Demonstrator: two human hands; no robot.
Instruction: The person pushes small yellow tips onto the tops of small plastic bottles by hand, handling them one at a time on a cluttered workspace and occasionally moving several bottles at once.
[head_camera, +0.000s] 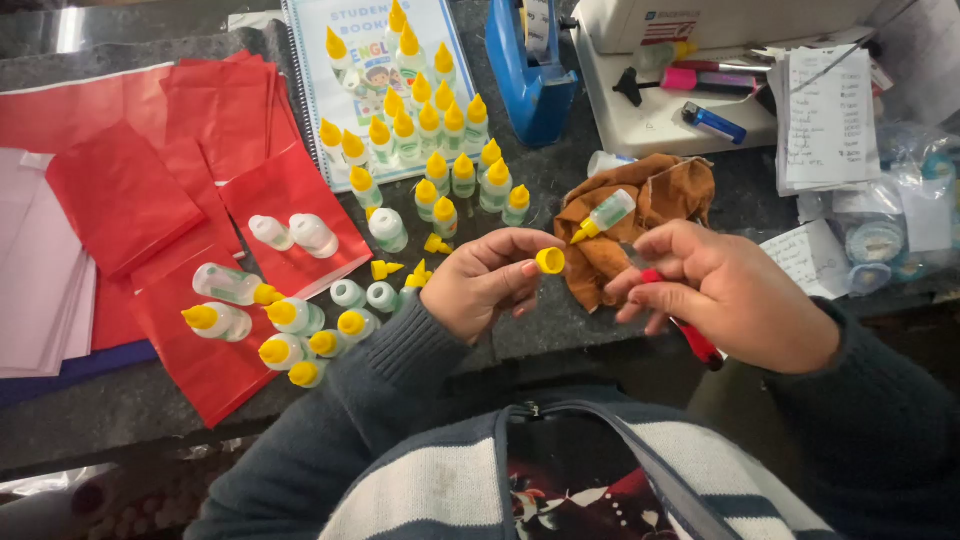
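A strip of bare dark counter (560, 325) lay open beneath the left hand (480, 285) and right hand (725, 295). Upright yellow-capped glue bottles (440, 150) crowded the way ahead, with loose yellow caps (415, 270) just left. A brown cloth (630, 215) blocked the centre, a blue tape dispenser (530, 75) stood beyond, and red paper sheets (180, 200) bearing toppled bottles (270, 330) filled the left.

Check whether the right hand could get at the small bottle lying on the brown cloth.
Probably yes. The right hand sits just below the brown cloth with nothing between it and the bottle, but its fingers hold a red-handled tool, so a grasp looks awkward.
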